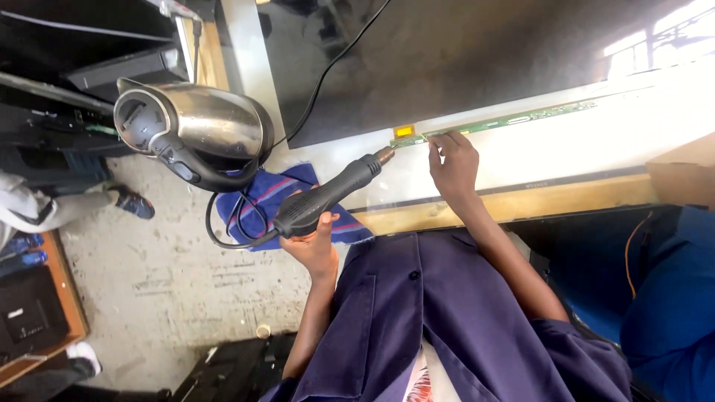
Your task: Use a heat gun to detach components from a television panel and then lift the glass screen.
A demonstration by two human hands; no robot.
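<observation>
Currently, left hand aims heat gun up-right at circuit strip.

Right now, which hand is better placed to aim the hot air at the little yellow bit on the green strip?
The left hand, I think. It already grips the black heat gun, whose nozzle points at the yellow tab. The right hand is busy, fingertips resting on the green circuit strip.

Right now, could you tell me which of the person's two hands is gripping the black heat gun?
The left hand grips the heat gun; the right hand only fingers the green circuit strip.
</observation>
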